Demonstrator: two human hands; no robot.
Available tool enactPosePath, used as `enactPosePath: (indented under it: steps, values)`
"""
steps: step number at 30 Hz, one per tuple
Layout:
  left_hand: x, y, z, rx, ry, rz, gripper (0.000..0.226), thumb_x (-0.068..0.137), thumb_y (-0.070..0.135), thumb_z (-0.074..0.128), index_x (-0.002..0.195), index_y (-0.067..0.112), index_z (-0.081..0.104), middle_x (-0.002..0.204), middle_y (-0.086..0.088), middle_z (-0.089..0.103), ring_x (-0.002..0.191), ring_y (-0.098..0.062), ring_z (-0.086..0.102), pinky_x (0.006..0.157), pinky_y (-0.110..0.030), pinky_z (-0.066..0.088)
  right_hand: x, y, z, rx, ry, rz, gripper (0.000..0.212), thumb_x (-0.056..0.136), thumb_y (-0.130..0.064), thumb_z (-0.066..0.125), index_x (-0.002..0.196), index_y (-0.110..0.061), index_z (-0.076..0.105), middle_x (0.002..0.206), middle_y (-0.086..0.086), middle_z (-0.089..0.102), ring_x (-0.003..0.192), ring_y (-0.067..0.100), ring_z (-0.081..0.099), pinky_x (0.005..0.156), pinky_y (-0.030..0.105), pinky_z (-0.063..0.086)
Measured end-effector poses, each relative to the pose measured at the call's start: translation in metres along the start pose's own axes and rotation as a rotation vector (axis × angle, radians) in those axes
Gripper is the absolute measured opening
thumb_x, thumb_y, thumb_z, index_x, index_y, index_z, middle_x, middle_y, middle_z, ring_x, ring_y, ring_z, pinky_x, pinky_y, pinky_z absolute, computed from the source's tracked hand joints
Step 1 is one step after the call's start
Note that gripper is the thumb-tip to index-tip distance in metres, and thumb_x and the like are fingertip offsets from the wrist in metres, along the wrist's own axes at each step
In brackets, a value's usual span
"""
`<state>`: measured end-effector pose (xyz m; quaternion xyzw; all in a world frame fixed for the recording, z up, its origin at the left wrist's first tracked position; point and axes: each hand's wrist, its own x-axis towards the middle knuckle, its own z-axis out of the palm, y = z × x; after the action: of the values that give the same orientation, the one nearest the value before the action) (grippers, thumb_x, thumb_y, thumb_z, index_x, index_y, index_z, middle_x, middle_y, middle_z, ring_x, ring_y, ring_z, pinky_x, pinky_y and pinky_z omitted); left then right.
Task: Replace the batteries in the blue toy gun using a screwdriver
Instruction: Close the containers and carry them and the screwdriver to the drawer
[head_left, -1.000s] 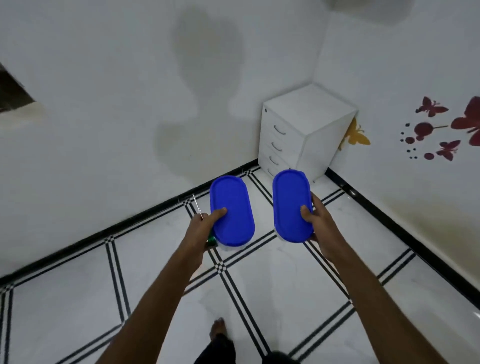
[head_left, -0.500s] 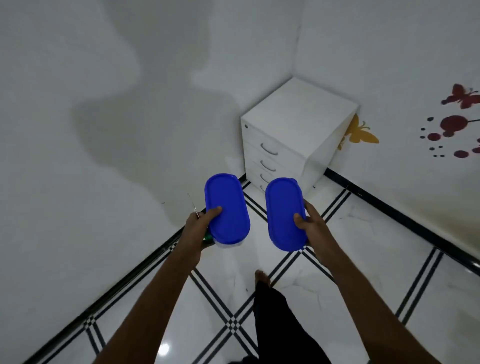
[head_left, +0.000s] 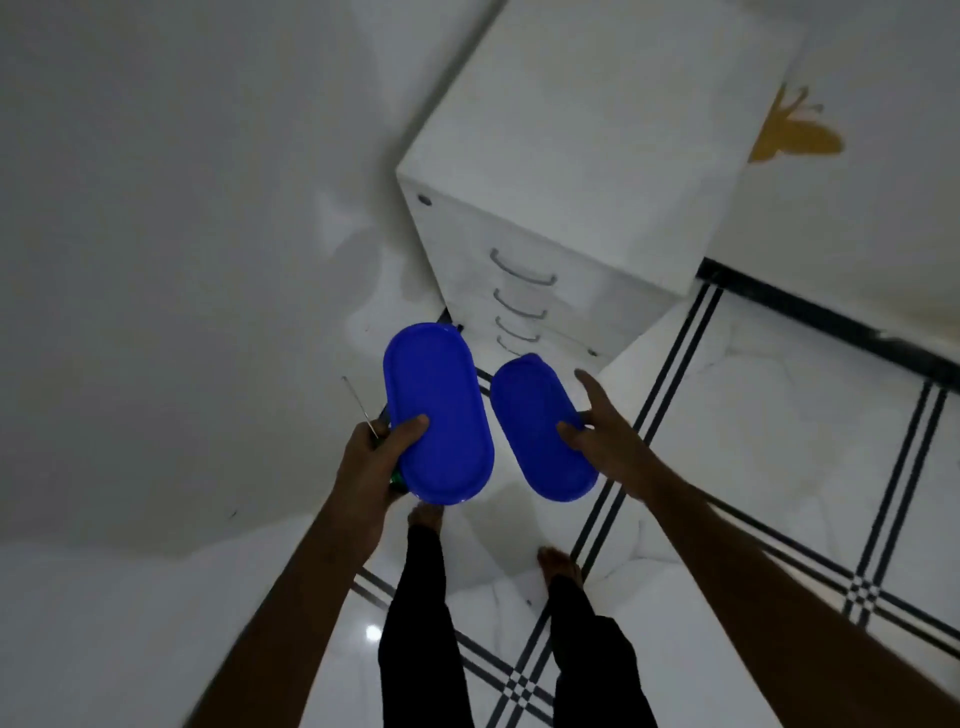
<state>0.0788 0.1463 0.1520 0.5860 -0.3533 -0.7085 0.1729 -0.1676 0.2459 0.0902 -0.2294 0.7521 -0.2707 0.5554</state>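
A person stands barefoot on a white tiled floor (head_left: 779, 467) crossed by paired black lines, looking down at both outstretched arms. Straight ahead, in the corner of two white walls, is a white drawer cabinet (head_left: 571, 171) with four curved handles down its front. Its near bottom corner lies just beyond the things being carried; open floor stretches away to the right of the cabinet, bounded by a black skirting strip along the right wall. A yellow butterfly sticker (head_left: 795, 132) sits on that wall, right of the cabinet.

Two blue oval lids are in view, each on a box whose body is mostly hidden beneath it. The left hand (head_left: 374, 462) grips the left blue lidded box (head_left: 439, 415), thumb pressed on its lid, and clamps one screwdriver (head_left: 358, 408) against it; the thin metal shaft pokes up and away, toward the left wall. The right hand (head_left: 597, 431) holds the right blue lidded box (head_left: 540, 428) with the thumb on the lid and one finger stretched out toward the cabinet. The boxes are just beside each other, the right one tilted. Two bare feet and two dark trouser legs show below the boxes. The blue toy gun is not visible.
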Motion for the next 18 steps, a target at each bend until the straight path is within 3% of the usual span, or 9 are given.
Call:
enactPosePath:
  steps: [5,10,14,18]
  values:
    - [0.117,-0.035,-0.025,0.052,-0.098,-0.066,0.06,0.074,0.034,0.074,0.127,0.01,0.06,0.116,-0.005,0.071,0.105,-0.023,0.069,0.075,-0.035,0.058,0.116,0.015,0.033,-0.08,0.071,-0.015,0.091,0.095,-0.016,0.062,0.154,-0.045,0.0,0.129,0.012,0.057,0.102,0.029,0.066,0.088,0.05,0.056]
    - [0.199,-0.056,-0.052,0.117,-0.101,-0.111,0.083,0.058,0.045,0.082,0.128,0.008,0.056,0.118,-0.004,0.069,0.105,-0.022,0.068,0.074,-0.035,0.057,0.201,0.015,0.058,-0.155,0.14,-0.095,0.101,0.092,-0.009,0.064,0.154,-0.041,-0.009,0.151,0.017,0.04,0.107,0.029,0.064,0.086,0.05,0.058]
    - [0.231,-0.057,-0.059,0.173,-0.139,-0.13,0.089,0.054,0.049,0.082,0.127,0.007,0.056,0.119,-0.005,0.068,0.106,-0.023,0.068,0.081,-0.039,0.057,0.233,0.015,0.069,-0.19,0.173,-0.081,0.109,0.088,-0.008,0.066,0.153,-0.042,-0.015,0.132,0.028,0.054,0.093,0.034,0.069,0.082,0.05,0.059]
    - [0.243,-0.049,-0.06,0.216,-0.156,-0.12,0.083,0.058,0.046,0.082,0.124,0.004,0.057,0.113,-0.004,0.07,0.102,-0.023,0.069,0.079,-0.04,0.058,0.242,0.01,0.069,-0.215,0.255,-0.044,0.096,0.088,-0.009,0.065,0.153,-0.04,0.001,0.108,0.023,0.064,0.088,0.033,0.068,0.073,0.042,0.06]
